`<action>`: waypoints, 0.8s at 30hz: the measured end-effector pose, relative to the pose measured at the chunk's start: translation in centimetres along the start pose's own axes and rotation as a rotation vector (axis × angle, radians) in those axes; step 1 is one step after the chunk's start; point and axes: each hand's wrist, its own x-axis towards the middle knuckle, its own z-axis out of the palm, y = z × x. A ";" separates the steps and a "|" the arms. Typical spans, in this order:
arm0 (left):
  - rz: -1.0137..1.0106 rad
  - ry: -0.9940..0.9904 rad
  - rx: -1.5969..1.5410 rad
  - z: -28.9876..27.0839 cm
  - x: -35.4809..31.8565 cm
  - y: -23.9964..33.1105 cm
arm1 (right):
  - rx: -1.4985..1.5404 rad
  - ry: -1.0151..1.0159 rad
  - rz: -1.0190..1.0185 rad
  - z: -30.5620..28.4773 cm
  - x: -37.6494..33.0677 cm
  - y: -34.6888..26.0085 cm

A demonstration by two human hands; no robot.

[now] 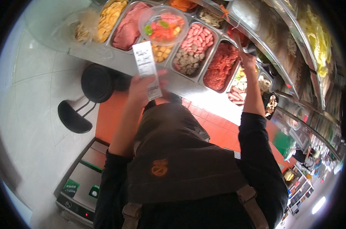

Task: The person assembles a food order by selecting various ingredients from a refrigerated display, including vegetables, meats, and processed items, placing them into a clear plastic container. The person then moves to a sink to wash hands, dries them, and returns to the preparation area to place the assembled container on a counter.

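Note:
My left hand [140, 91] is closed on a long white printed receipt [145, 63], holding it upright in front of the counter's near edge. Just beyond the receipt, a clear round plastic bowl [164, 36] with red, green and yellow food rests over the metal food trays. My right hand [248, 61] reaches across the trays at the right, its fingers closed round a slim, long thing that I cannot make out. Beside that hand lies a tray of red minced or marinated meat [221, 66]. Small sausages [237, 94] fill part of a tray under my right forearm.
Trays of pink sausages [197, 36], grey meatballs [188, 62] and pink sliced meat [131, 26] line the counter. Metal-edged shelves with leafy vegetables [318, 42] rise at the right. A black stool [96, 82] stands at the left, near a green-and-black boxed appliance [87, 181].

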 end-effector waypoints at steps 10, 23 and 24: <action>0.045 -0.065 0.089 2.9 0.4 1.0 | -0.567 0.194 -0.225 -0.4 -8.7 -1.3; 0.034 -0.180 0.033 3.8 0.4 2.2 | -0.745 0.200 -0.068 5.0 -19.3 5.1; 0.036 -0.195 0.038 3.8 0.4 2.2 | -0.742 0.185 -0.058 5.3 -19.5 5.7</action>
